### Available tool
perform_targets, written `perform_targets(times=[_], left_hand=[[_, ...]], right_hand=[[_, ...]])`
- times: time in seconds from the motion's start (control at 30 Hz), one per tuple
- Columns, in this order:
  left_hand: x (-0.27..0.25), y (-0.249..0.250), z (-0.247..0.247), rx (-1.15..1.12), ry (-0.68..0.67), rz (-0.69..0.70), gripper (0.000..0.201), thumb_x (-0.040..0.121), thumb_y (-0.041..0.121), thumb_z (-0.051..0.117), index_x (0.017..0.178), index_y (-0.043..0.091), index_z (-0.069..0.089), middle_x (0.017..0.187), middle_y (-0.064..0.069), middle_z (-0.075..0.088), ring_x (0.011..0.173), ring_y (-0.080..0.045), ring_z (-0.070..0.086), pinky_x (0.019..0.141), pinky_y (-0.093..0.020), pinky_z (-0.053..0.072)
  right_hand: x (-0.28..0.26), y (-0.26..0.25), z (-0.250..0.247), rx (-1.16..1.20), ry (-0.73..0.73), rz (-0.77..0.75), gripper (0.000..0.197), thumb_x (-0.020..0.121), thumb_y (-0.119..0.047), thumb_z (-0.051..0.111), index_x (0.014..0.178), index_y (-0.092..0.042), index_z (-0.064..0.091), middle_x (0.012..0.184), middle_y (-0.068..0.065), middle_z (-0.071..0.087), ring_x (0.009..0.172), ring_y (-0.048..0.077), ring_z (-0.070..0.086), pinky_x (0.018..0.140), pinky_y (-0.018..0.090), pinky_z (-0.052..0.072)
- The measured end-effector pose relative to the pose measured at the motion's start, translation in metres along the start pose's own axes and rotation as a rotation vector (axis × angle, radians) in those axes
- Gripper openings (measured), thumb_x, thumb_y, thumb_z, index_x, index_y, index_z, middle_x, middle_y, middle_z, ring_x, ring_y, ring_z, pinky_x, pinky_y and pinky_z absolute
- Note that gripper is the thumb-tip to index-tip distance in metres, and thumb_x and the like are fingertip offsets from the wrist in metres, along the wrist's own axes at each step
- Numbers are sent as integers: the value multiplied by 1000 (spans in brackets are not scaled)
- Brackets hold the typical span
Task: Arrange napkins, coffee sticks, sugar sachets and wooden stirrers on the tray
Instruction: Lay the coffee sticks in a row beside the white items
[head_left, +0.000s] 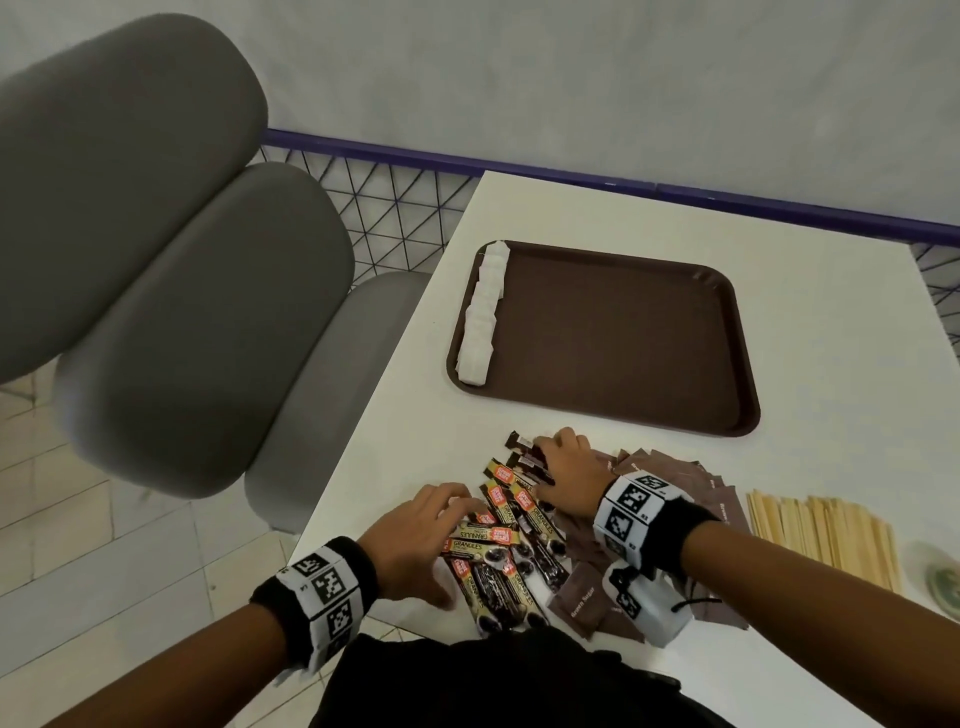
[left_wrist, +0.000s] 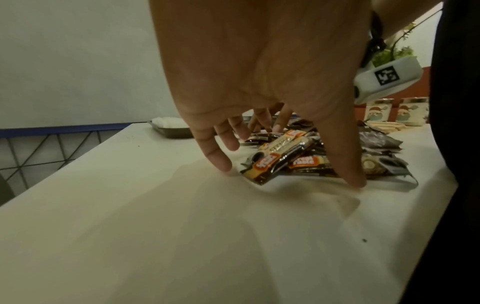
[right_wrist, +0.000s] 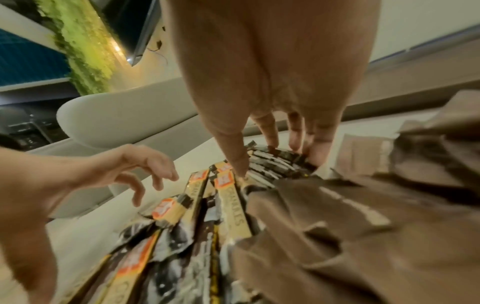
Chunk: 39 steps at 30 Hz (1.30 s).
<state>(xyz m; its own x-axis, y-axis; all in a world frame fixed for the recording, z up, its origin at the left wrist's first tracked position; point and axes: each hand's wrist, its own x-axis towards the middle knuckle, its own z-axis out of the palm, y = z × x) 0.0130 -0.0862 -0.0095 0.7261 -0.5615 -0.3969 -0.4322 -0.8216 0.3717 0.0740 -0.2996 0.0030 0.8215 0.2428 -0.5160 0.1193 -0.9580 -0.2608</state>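
Note:
A brown tray (head_left: 623, 338) lies on the white table (head_left: 831, 322) with a row of white napkins (head_left: 480, 322) along its left rim. In front of it lies a loose pile of coffee sticks (head_left: 511, 545), with brown sugar sachets (head_left: 587, 597) to their right and wooden stirrers (head_left: 826, 535) further right. My left hand (head_left: 447, 545) (left_wrist: 291, 172) spreads over the pile's left side, its fingertips (left_wrist: 223, 164) on the table beside the sticks (left_wrist: 275, 162). My right hand (head_left: 540, 467) (right_wrist: 270, 160) presses on the far sticks (right_wrist: 233, 205), thumb on top of one, fingers at their far ends.
Grey padded chairs (head_left: 182, 312) stand left of the table, whose left edge runs close to my left hand. A wire mesh fence with a blue rail (head_left: 395, 208) lies behind. A round green-patterned object (head_left: 940, 577) sits at the right edge, and decorated jars (left_wrist: 410, 112) stand beyond the stirrers.

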Motion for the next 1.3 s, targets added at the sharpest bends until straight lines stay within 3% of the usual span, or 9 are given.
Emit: perform_targets(times=[0.1,0.2,0.33,0.43,0.53,0.73,0.9,1.0,1.3], left_hand=[[9,-2,3,67,22,39,89,62,51,78,133,22,33,140,3,28,120,-15,32,103,-26,35],[14,-6,1,5,77,10,79,64,53,75,125,20,37,128,4,34,110,-12,35,91,-23,40],[16,-12,0,-50,78,-30,72,64,52,76,116,20,38,118,6,35,102,-11,35,79,-22,43],[20,-13,-3,-114,95,-59,63,65,44,77,109,22,37,112,7,35,98,-11,36,77,-26,46],[26,-14,-7,-191,127,-83,53,69,33,77,98,23,32,105,6,39,94,-14,41,79,-32,46],[27,-22,-12,-249,171,-132,47,74,24,75,96,22,34,103,6,40,92,-13,42,78,-26,42],[24,-23,-11,-66,160,-128,55,83,34,65,129,21,39,126,4,43,113,-15,43,88,-28,42],[25,-23,-13,37,149,-90,45,88,36,59,128,21,46,127,2,44,113,-16,43,87,-25,38],[21,-29,-19,12,170,-142,27,91,29,48,113,14,51,109,-2,53,101,-19,48,80,-25,37]], right_hand=[[5,-12,8,57,4,-63,48,90,-17,51,135,-8,37,132,13,33,126,29,31,101,35,32],[3,-17,8,81,-16,-110,51,92,-29,50,136,-7,35,133,13,35,128,28,30,105,35,30],[-11,-20,3,-30,-48,-109,100,74,-68,55,145,-10,14,144,11,27,132,28,25,107,42,29],[-13,-27,13,-61,-98,-129,127,58,-75,64,147,-11,0,147,8,19,134,29,21,111,45,26],[-8,-38,24,-111,-56,-166,135,52,-74,69,146,-9,-2,144,9,21,131,28,24,110,45,27],[-2,-49,25,-187,8,-188,131,54,-65,75,146,-9,0,142,10,22,128,29,26,108,45,29],[-9,-41,25,-196,-5,-94,138,48,-72,72,146,-12,-3,145,10,17,129,31,25,106,48,30],[-11,-42,30,-175,-10,-55,134,53,-62,77,146,-11,-5,145,11,15,130,31,24,106,47,31],[7,-35,27,51,53,-7,76,67,-34,72,126,-10,32,127,8,29,114,26,31,87,37,45]])
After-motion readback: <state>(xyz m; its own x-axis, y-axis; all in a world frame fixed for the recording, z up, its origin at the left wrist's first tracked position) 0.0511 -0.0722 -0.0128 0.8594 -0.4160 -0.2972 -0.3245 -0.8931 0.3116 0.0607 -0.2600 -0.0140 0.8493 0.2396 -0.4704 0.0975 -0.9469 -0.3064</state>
